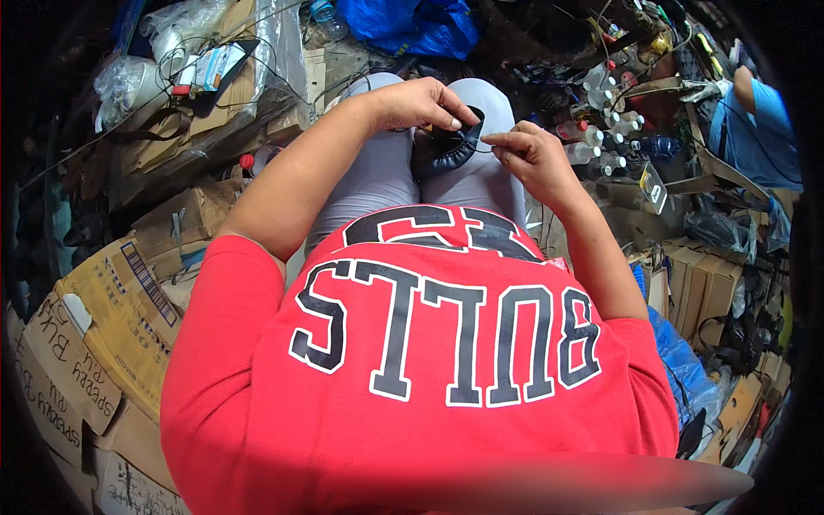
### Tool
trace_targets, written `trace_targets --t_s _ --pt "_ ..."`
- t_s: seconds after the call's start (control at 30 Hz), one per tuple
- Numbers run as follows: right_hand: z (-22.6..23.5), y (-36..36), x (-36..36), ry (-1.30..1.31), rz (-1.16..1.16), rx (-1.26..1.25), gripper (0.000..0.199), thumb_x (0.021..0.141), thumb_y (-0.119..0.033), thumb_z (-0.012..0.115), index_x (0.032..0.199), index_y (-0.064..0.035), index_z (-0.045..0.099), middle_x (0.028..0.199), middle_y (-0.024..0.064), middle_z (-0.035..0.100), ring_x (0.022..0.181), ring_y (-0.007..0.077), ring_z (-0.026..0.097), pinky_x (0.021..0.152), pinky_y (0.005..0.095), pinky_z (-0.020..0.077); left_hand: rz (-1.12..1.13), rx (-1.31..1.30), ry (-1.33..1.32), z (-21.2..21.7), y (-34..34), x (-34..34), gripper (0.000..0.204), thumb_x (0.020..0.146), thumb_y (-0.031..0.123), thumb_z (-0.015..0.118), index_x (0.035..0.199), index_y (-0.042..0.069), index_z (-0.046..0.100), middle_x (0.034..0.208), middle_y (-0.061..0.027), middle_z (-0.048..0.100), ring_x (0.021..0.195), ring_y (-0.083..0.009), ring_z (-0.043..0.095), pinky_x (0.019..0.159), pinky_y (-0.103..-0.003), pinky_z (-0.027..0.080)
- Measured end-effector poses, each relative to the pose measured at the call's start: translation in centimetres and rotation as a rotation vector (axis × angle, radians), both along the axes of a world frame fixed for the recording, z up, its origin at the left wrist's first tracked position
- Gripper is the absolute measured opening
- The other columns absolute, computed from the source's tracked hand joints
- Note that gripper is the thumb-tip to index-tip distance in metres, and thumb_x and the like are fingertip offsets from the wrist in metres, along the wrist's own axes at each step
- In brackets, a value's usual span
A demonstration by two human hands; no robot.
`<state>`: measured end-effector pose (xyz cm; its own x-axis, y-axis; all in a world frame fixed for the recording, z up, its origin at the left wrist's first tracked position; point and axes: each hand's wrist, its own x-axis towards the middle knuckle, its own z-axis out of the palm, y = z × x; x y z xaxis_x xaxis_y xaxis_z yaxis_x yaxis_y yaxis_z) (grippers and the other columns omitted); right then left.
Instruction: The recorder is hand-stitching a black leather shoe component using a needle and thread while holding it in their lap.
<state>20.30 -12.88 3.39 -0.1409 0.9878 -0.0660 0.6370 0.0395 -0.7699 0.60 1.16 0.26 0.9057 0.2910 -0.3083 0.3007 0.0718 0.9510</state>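
A black leather-like shoe (455,158) rests across my lap between my grey-trousered knees, its opening facing up. From the left, my left hand (429,105) reaches over it, fingers bent and closed on the far rim of the opening. My right hand (534,156) is at the shoe's right side, thumb and forefinger pinched together close to its edge. Whatever sits in that pinch is too small to make out. The shoe's inside is dark, and my left fingers hide part of it.
Several plastic bottles (601,137) stand to the right. Cardboard boxes (103,326) are stacked at the left, with plastic-wrapped cardboard (227,94) beyond them. A blue plastic sheet (412,26) lies ahead. At the far right is blue cloth (755,137).
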Motion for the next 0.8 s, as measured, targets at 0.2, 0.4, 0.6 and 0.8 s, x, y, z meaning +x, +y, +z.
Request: trace_targets --t_s 0.2,0.4,0.6,0.8 --pt "0.3 0.5 -0.7 -0.158 0.017 0.031 0.019 0.08 -0.004 0.061 0.098 -0.0065 0.068 0.074 0.0064 0.053 0.066 0.0154 0.055 0.061 0.027 0.0435 0.011 0.029 0.015 -0.2 0.0 0.1 0.031 0.079 0.011 0.065 0.109 0.005 0.065 0.101 -0.0049 0.064 0.093 -0.0113 0.056 0.085 -0.025 0.043" --pt "-0.1 1.4 -0.4 -0.061 0.001 -0.047 0.017 0.077 -0.007 0.065 0.093 -0.0093 0.07 0.076 0.0103 0.058 0.075 0.0216 0.06 0.068 0.0298 0.0473 0.04 0.004 0.022 -0.8 0.1 0.6 0.029 0.079 0.011 0.066 0.107 0.004 0.065 0.096 -0.0023 0.065 0.088 -0.0089 0.057 0.079 -0.023 0.045" --pt "-3.5 2.5 2.7 0.379 0.058 -0.302 0.018 0.081 -0.007 0.064 0.098 -0.0083 0.07 0.087 0.0026 0.063 0.085 0.0105 0.056 0.078 0.0237 0.0438 -0.051 0.065 -0.028 -1.0 0.4 1.2 0.03 0.078 0.009 0.068 0.107 0.003 0.065 0.094 -0.0015 0.065 0.085 -0.0076 0.056 0.079 -0.022 0.045" --pt "-4.9 2.4 2.4 0.521 0.053 -0.343 0.017 0.083 -0.006 0.063 0.099 -0.0048 0.069 0.093 0.002 0.064 0.086 0.0093 0.056 0.079 0.0232 0.0431 -0.036 0.175 0.014 -0.2 0.3 1.5 0.027 0.077 0.007 0.067 0.104 0.003 0.066 0.092 -0.0018 0.066 0.085 -0.0085 0.057 0.081 -0.024 0.045"
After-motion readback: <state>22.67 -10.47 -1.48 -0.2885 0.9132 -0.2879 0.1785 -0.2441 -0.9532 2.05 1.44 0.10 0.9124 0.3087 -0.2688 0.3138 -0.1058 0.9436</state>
